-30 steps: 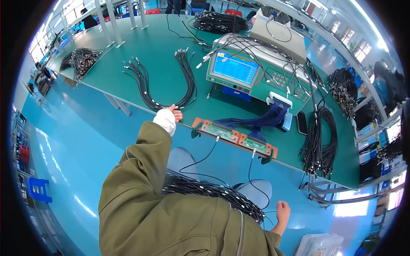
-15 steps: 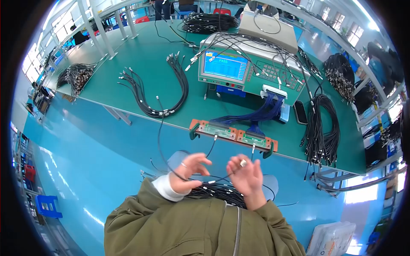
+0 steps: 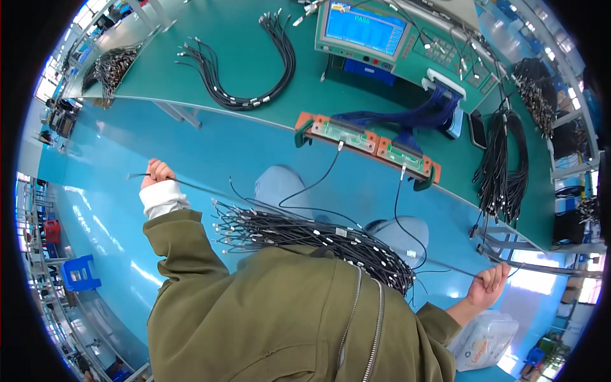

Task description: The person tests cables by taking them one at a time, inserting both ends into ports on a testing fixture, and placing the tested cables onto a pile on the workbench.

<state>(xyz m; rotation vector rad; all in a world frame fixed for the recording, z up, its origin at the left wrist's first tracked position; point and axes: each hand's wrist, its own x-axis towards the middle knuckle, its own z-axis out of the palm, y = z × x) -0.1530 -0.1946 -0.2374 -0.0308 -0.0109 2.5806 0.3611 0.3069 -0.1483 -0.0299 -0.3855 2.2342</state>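
Observation:
My left hand (image 3: pixel 158 172) is out to the left, closed around a thin black cable (image 3: pixel 210 191), with a short end sticking out past the fist. Far to the right, my right hand (image 3: pixel 490 283) grips a black cable too. The lines from both hands run toward my lap; whether they are one cable I cannot tell. Across my lap lies a thick bundle of black cables (image 3: pixel 299 230) with white tags and connectors. Two more leads hang from the test fixture (image 3: pixel 372 145), plugged in by a left plug (image 3: pixel 340 146) and a right plug (image 3: pixel 403 169).
A tester (image 3: pixel 363 32) showing PASS stands on the green table (image 3: pixel 254 127), wired to the fixture by blue cables (image 3: pixel 407 118). Cable bundles lie at left (image 3: pixel 238 99) and right (image 3: pixel 503 169), beside a phone (image 3: pixel 477 130). A blue stool (image 3: pixel 81 274) stands on the floor.
Both hands were close together over my lap and have moved wide apart, closing on cable. The cable that ran from the table's curved bundle toward my hands is off the table. The view has tilted down.

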